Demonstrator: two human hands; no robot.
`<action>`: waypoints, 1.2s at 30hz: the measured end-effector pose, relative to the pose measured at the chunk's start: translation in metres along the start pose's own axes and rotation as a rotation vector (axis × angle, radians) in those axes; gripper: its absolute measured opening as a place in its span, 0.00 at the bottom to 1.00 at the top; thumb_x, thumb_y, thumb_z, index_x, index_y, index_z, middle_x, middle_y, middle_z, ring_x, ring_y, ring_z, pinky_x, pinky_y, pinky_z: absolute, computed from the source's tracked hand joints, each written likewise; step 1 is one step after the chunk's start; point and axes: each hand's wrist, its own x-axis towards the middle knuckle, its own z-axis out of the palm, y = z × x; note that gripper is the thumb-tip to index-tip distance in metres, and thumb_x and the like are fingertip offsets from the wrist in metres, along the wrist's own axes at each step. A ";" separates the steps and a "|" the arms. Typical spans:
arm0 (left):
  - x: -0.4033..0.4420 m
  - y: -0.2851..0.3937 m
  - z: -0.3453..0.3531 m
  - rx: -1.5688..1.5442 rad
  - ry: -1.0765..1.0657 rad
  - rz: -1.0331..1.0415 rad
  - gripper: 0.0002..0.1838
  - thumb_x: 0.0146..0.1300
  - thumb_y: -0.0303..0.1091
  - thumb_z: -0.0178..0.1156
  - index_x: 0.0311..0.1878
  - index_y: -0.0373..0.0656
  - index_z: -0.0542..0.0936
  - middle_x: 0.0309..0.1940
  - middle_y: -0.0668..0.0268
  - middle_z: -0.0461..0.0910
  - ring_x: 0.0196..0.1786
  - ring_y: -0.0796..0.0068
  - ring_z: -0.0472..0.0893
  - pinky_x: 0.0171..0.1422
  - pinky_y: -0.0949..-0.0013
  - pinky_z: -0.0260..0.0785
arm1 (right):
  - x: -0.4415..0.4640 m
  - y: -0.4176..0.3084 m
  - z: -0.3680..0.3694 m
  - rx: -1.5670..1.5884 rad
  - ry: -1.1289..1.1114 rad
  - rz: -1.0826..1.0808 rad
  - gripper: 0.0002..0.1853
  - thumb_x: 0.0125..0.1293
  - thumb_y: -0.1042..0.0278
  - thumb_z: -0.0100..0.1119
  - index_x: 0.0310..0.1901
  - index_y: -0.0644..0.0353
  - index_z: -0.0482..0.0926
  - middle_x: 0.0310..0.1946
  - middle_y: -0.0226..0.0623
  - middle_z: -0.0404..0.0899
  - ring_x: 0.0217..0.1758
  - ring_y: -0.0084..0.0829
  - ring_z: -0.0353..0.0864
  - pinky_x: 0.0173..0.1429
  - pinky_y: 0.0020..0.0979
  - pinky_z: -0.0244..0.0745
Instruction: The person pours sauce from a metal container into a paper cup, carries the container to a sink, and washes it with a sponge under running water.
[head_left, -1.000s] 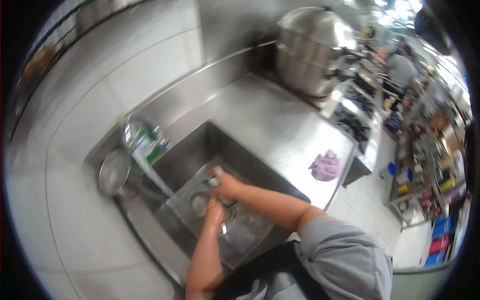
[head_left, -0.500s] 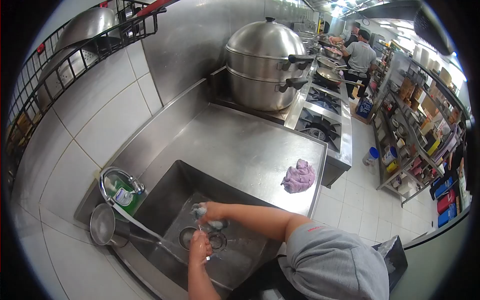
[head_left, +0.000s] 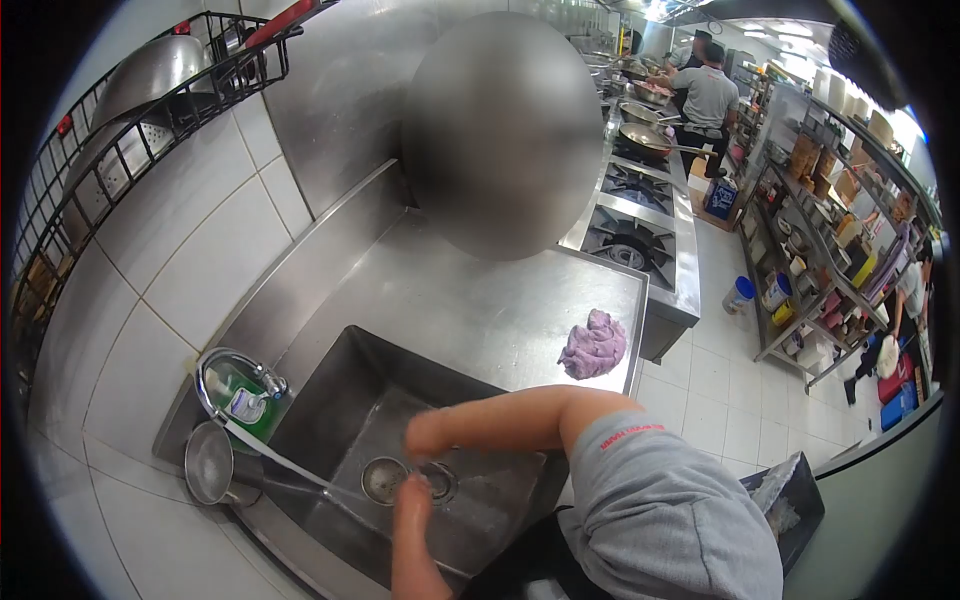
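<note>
Both hands are over the steel sink [head_left: 350, 400], close together above its two round drain fittings [head_left: 384, 480]. My right hand [head_left: 428, 437] is blurred by motion; its fingers and anything in them cannot be made out. Just below it, my left hand [head_left: 413, 495] looks closed, but what it holds is too small and blurred to name. Water runs from the curved faucet [head_left: 208, 375] into the sink beside my left hand. A green soap bottle [head_left: 250, 405] stands behind the faucet, and a round metal strainer [head_left: 209, 462] rests at the sink's left edge.
A crumpled purple cloth [head_left: 594, 345] lies on the steel counter [head_left: 450, 290]. Beyond are stove burners [head_left: 628, 250], pans and people at work. Shelves [head_left: 820, 250] stand at the right, a dark bin [head_left: 790, 510] near my right side, and a wire rack [head_left: 150, 120] at the upper left.
The view has turned and steadied. My right hand has moved slightly right and down, and the grey-green scrubbing pad seen at it half a second ago no longer shows clearly.
</note>
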 end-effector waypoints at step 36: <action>-0.002 0.009 -0.025 -2.105 -0.860 -0.126 0.24 0.73 0.54 0.40 0.23 0.51 0.64 0.13 0.78 0.54 0.11 0.88 0.52 0.11 0.82 0.45 | 0.016 -0.019 -0.032 2.335 0.628 0.189 0.20 0.60 0.62 0.65 0.50 0.63 0.75 0.37 0.36 0.79 0.33 0.29 0.80 0.41 0.32 0.79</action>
